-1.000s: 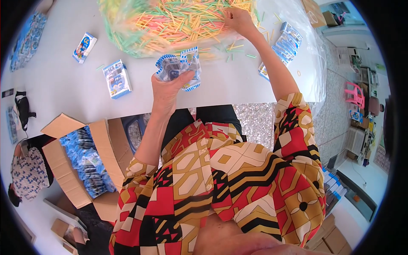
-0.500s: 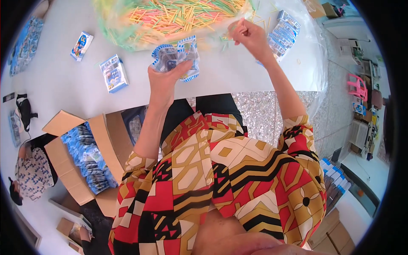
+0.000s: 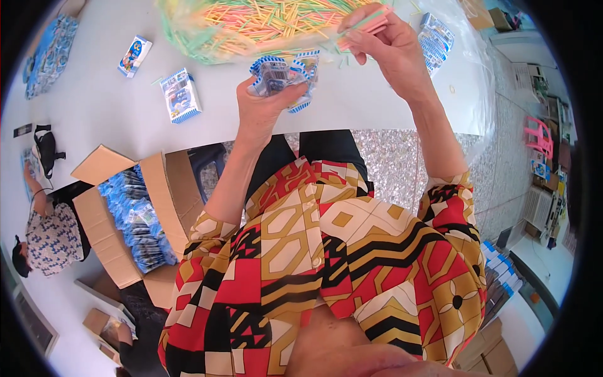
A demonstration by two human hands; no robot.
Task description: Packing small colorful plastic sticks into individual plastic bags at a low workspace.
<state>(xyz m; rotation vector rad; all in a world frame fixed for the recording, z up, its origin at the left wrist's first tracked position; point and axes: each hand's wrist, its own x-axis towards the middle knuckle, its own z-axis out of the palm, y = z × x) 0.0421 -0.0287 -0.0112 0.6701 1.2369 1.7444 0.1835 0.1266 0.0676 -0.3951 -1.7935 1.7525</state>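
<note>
left hand grips packets | right hand pinches sticks

Glossy plastic packets, thin plastic sticks, matt cardboard box.

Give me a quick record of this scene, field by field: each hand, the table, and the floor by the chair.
Left hand: grips blue-and-white packets
Right hand: pinches a few pink sticks
Table: heap of coloured sticks in clear plastic; loose packets
Floor, person's left: open cardboard box filled with blue packets
</note>
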